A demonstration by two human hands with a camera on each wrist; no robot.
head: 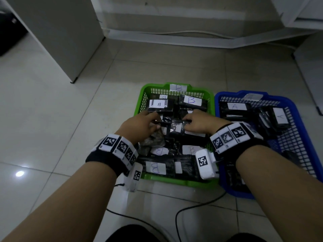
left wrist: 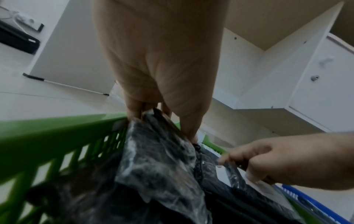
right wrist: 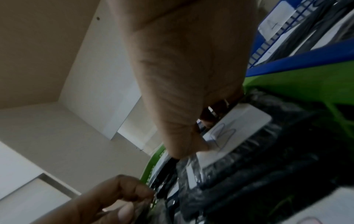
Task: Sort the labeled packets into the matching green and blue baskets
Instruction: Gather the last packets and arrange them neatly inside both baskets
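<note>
A green basket (head: 166,181) marked B holds several black packets with white B labels (head: 191,100). To its right stands a blue basket (head: 236,193) with packets labelled A (head: 235,106). Both hands reach into the middle of the green basket. My left hand (head: 155,123) pinches a crinkled dark plastic packet (left wrist: 159,163) between fingers and thumb. My right hand (head: 187,122) pinches the edge of a neighbouring packet (head: 176,127) with a white label; a B-labelled packet (right wrist: 239,128) lies under its fingers. The label of the left hand's packet is hidden.
The baskets sit side by side on a pale tiled floor. A white cabinet (head: 61,32) stands at the back left and white furniture (head: 311,75) at the right. Black cables (head: 183,212) run across the floor in front of the baskets.
</note>
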